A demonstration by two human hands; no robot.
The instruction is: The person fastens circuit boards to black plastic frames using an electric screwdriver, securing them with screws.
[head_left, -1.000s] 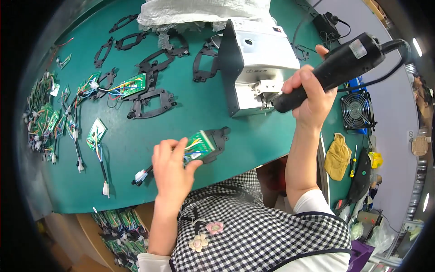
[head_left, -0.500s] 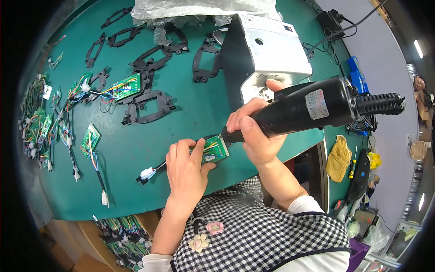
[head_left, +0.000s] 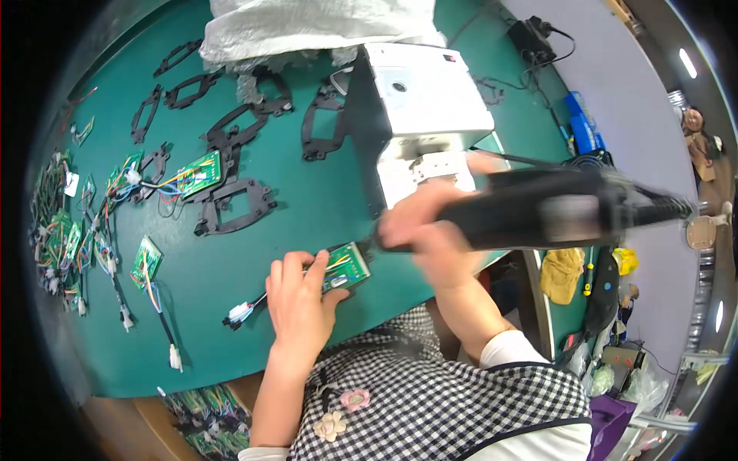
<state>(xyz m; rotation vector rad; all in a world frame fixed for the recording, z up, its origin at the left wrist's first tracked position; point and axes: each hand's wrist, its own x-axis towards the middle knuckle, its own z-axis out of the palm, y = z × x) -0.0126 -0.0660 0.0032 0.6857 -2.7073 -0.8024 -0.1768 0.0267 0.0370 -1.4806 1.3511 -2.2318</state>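
Observation:
A green circuit board with wires sits on a dark bracket near the table's front edge. My left hand grips the board from its left side, thumb and fingers around it; its connector lead trails left. My right hand, smeared by motion, is wrapped round a black electric screwdriver. The screwdriver's nose points left, just beyond the board's far right corner; its tip is too blurred to make out. Behind it stands a white box-shaped machine with a dark side panel, probably a screw feeder.
Several black plastic frames lie farther back, one beside a wired board. Another wired board and a heap of boards are at left. A white plastic sack lies at the back; a tan glove at right.
The screwdriver has moved off the board's corner, and my right hand now blurs with motion. My left hand keeps its hold on the board. The whole view has shifted slightly.

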